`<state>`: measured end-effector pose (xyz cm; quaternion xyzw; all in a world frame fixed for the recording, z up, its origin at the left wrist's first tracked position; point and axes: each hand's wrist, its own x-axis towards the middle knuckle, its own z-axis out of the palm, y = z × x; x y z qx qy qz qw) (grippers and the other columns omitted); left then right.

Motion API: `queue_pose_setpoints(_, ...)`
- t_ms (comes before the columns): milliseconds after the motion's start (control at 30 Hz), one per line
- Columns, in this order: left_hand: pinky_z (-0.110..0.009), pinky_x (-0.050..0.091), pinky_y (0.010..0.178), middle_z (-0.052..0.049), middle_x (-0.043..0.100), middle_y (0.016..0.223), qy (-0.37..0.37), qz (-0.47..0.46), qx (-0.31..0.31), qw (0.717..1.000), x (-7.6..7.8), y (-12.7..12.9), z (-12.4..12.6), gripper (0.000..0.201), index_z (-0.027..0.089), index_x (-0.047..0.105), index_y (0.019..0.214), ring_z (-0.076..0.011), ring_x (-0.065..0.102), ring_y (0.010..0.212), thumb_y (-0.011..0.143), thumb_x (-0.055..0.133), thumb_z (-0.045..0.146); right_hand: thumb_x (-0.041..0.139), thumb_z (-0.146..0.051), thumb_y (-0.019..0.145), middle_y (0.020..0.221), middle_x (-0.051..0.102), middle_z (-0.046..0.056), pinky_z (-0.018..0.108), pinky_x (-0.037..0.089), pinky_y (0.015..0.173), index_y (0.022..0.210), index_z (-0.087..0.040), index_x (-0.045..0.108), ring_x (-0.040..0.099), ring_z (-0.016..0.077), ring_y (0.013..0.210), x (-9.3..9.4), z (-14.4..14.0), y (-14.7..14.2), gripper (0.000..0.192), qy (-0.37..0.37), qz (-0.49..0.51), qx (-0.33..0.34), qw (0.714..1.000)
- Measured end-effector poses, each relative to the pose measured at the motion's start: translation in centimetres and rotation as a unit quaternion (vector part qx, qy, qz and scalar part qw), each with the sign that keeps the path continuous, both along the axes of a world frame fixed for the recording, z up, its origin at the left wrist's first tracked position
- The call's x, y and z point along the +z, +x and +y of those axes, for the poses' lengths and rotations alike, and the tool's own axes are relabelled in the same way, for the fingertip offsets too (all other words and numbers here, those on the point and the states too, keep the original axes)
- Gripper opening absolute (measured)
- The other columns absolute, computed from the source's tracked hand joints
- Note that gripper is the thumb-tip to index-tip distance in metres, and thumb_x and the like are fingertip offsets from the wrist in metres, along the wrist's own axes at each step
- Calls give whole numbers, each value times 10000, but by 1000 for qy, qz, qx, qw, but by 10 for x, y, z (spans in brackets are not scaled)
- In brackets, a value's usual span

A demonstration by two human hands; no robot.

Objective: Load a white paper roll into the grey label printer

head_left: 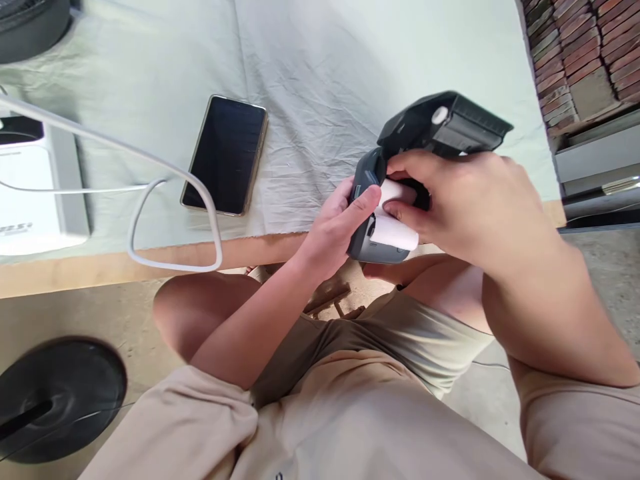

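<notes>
Held up at roughly 2 o'clock of centre, above the lap and just off the table (150,263) edge: a small dark printer (395,180) with its lid (445,123) swung open toward 1 o'clock, so as to leave the paper bay exposed; left hand (337,223) wrapped around the body from 9 o'clock, thumb pressed across the front face, fingers closed underneath, apparently to steady the casing against the other hand's push; right hand (465,200) coming in from 3 o'clock, fingers pinched shut on a white paper roll (395,213), seated partly in the bay, loose end of paper hanging toward 6 o'clock over the lower edge; whether fully dropped in or only resting on the rim, impossible to tell behind the fingers.

On the table cloth (325,80) at 10 o'clock, well apart from both hands: a phone (225,155) lying flat, screen dark and face up; farther toward 9 o'clock a white box (35,193), with a white cable (165,183) looping past the table edge; at 7 o'clock on the floor, a round black base (60,397); at 1 o'clock, stacked bricks (575,47).
</notes>
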<state>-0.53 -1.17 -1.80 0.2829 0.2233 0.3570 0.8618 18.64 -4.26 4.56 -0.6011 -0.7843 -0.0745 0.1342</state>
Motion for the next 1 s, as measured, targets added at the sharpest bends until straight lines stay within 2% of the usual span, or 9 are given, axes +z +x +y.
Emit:
queue_pose_setpoints(133,-306,604,727,-14,702,893,-14,-11,4,1000,-1,1,0,364,232,684,1041,-253,785,978,866,922,444,902,-377,714,805,787,-25,333,363,507,1201,-339,794,627,194,584,16,11,0,500,-74,38,14,996)
queue_pose_setpoints(300,-380,685,845,-44,787,1011,-30,-34,6,999,-2,0,0,305,226,717,1043,-338,788,1210,906,873,449,863,-293,798,1035,833,0,341,508,524,1289,-347,775,688,180,683,36,1,1,502,-132,337,-5,932)
queue_pose_setpoints(400,-404,703,912,-47,820,1101,-36,-56,8,998,-2,-1,1,202,223,739,1036,-342,762,1303,980,782,413,928,-485,748,873,775,-7,330,351,413,1162,-376,826,476,136,493,12,-5,18,441,6,554,47,831)
queue_pose_setpoints(467,-416,705,948,-41,832,1127,-41,-53,17,998,-1,-1,2,214,232,743,1041,-345,753,1326,987,760,438,782,-570,855,967,798,24,326,329,407,1211,-386,798,543,162,525,-16,-7,32,401,-27,608,24,793)
queue_pose_setpoints(567,-437,702,984,-35,844,1122,-52,-32,40,997,-3,0,4,258,245,747,1069,-351,752,1330,986,732,489,680,-561,949,861,726,36,321,385,449,1141,-330,746,534,161,547,-61,-7,41,308,-4,590,-45,806)
queue_pose_setpoints(700,-455,689,1025,-33,847,1142,-48,-34,58,997,-5,1,4,272,253,762,1109,-350,738,1363,1003,692,493,811,-534,887,855,693,5,285,442,508,1099,-300,701,557,135,597,-97,-6,29,335,124,451,-94,879)
queue_pose_setpoints(800,-456,676,1061,-34,838,1211,-38,-12,67,997,-5,2,4,290,258,765,1066,-355,684,1446,979,713,529,800,-493,904,1002,755,10,277,478,553,1199,-287,715,597,126,637,-101,-8,21,369,102,343,-80,930)
queue_pose_setpoints(900,-463,663,1097,-47,829,1233,-33,10,78,996,-2,2,4,315,254,752,1013,-365,637,1502,940,753,560,780,-474,937,1130,773,37,270,415,498,1413,-310,618,537,104,580,-96,-12,25,529,88,326,-93,937)
queue_pose_setpoints(1000,-466,649,1129,-51,826,1226,-38,11,85,996,2,2,4,302,244,746,1015,-357,626,1516,949,754,538,753,-495,961,1261,700,121,295,364,510,1370,-302,598,620,181,807,-90,-13,43,478,234,286,-126,921)
